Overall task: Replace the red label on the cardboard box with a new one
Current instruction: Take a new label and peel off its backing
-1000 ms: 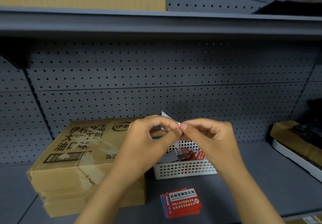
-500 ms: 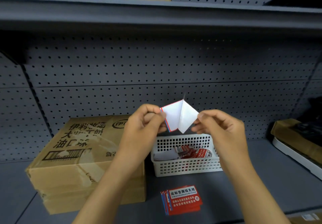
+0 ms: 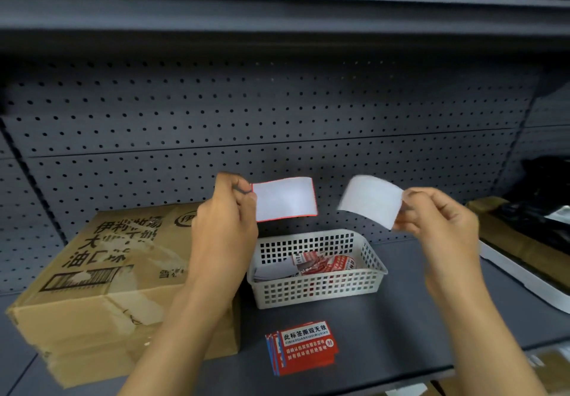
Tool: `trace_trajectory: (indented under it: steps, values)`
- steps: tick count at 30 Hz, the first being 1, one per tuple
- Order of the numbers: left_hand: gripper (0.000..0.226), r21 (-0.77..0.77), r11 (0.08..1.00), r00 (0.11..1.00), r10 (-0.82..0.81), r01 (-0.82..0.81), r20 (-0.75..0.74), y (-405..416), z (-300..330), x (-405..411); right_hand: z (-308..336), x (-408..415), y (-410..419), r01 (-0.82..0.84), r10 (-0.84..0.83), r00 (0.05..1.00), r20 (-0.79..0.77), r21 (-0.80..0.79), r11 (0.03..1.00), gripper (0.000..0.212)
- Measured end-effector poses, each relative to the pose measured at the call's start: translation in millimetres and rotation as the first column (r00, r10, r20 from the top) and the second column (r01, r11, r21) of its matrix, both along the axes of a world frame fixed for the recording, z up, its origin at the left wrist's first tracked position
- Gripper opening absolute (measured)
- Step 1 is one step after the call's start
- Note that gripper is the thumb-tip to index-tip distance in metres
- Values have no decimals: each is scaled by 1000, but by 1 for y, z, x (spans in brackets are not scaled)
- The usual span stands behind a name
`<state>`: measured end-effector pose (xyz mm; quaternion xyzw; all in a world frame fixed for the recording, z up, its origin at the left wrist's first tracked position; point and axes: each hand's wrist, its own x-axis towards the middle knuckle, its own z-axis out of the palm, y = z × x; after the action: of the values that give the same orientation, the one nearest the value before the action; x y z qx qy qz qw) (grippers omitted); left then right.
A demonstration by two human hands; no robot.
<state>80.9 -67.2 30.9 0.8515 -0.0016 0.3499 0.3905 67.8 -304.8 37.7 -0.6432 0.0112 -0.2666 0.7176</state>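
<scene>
Pinching a red-edged white label (image 3: 285,199) in my left hand (image 3: 226,210) and plain white backing paper (image 3: 368,200) in my right hand (image 3: 438,219), I'm holding both above the white plastic mesh basket (image 3: 317,284); the brown cardboard box (image 3: 101,281) is sitting just left, red label stack (image 3: 303,348) in front.

The printed face of the label (image 3: 285,199) pinched in the left hand (image 3: 225,226) is turned away, so only its white back with a red edge is seen, and the white sheet (image 3: 370,200) held by the right hand (image 3: 438,226) is smeared by motion blur. The lettering on the cardboard box (image 3: 101,275) is partly covered by the left forearm, and the scraps in the white basket (image 3: 317,287) are screened by its wall. The dark items at the right edge are cropped and cannot be identified.
</scene>
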Motion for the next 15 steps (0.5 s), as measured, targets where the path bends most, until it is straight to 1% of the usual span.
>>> trace_trajectory:
  steps: [2,4,8,12,14,15]
  values:
    - [7,40,999,999,17,-16,-31,-6,-5,4,1,-1,-12,36,-37,999,14,35,999,35]
    - [8,63,998,996,20,-14,-84,-14,-13,11,1,-1,-20,51,-52,998,22,37,998,37]
    - [14,54,997,979,-47,58,-197,-37,-33,29,-1,-1,-25,47,-47,999,24,18,999,38]
    - [20,54,990,939,-106,131,-326,-52,-57,44,-5,1,-30,36,-37,999,27,23,999,38]
    - [23,95,986,931,-99,140,-351,-55,-68,48,-9,2,-32,34,-34,999,20,7,999,36]
    - [23,117,983,937,-93,139,-337,-56,-70,49,-10,3,-32,34,-34,999,15,-3,999,35]
